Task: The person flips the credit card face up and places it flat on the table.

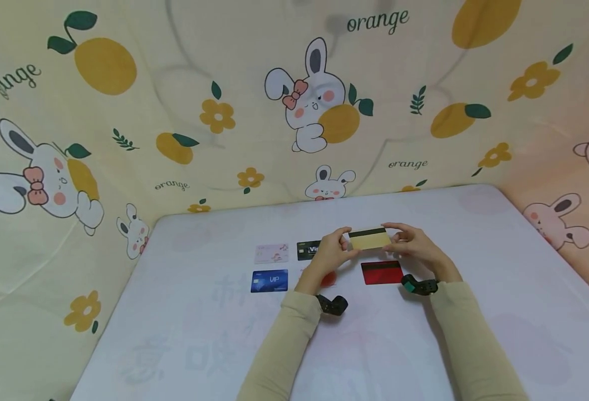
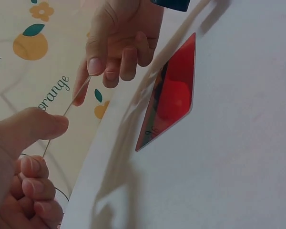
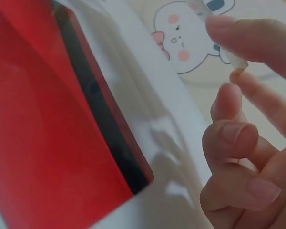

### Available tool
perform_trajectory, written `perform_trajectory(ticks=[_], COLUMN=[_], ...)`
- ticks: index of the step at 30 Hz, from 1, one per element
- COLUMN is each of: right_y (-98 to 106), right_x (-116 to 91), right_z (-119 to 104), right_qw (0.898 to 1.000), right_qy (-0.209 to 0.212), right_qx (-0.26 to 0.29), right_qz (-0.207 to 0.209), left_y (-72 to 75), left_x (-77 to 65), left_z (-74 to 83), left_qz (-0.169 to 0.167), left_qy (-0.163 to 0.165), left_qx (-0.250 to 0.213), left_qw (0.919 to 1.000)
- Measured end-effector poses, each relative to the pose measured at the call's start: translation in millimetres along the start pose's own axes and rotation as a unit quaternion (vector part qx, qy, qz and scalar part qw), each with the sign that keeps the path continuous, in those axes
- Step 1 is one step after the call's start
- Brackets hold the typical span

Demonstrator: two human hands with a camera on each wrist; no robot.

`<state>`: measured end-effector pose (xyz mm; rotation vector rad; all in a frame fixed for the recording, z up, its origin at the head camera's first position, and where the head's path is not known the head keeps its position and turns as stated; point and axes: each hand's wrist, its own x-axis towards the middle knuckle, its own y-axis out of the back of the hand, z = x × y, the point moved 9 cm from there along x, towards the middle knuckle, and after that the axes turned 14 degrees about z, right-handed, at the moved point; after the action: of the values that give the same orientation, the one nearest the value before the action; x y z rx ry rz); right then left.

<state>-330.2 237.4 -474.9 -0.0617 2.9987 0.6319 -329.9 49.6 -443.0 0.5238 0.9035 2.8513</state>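
While both hands held it up above the white tabletop (image 1: 184, 328), a pale gold rectangular card with a dark stripe (image 1: 369, 240) stretched between them, showing its striped side to the head camera. The left hand (image 1: 330, 253) pinched one end between thumb and fingers, the fingers curled in behind. The right hand (image 1: 416, 245) pinched the opposite end between thumb and forefinger, its other fingers loosely bent. In the left wrist view the gold card appeared edge-on, as a thin line.

Below it, nearest the right hand, a glossy red card with a black stripe (image 1: 382, 273) lay flat, well apart from the other cards on the table. To the left lay a pale pink card with a small printed picture (image 1: 271, 254) and, nearer the person, a blue card marked VIP (image 1: 269, 281). The left hand and wrist stood in the way of two more: they covered the right part of a black card with white lettering (image 1: 307, 250) and much of a card with a red patch (image 1: 329, 279). Black wrist devices (image 1: 332, 305) sat by the beige sleeves (image 1: 281, 340). Behind the table hung a cream cloth printed with rabbits and oranges (image 1: 254, 50).
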Motion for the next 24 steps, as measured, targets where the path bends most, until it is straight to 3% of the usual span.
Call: perform_trajectory(ticks=[10, 16, 24], right_y=[-9.8, -14.1, -20.1], right_x=[-4.2, -6.2, -8.2], right_z=[-0.8, -0.8, -16.0], right_qw=[0.992, 0.986, 0.963], right_qy=[0.003, 0.005, 0.057], right_qx=[0.124, 0.169, 0.260], right_qz=[0.005, 0.002, -0.030], left_y=[3.4, 6.2, 12.2], left_x=[-5.9, -7.3, -9.7], left_z=[-4.9, -3.9, -4.7], left_qz=[0.006, 0.008, 0.009], left_qy=[0.024, 0.023, 0.019], left_qx=[-0.060, -0.079, -0.088], left_qw=[0.9979, 0.9966, 0.9959])
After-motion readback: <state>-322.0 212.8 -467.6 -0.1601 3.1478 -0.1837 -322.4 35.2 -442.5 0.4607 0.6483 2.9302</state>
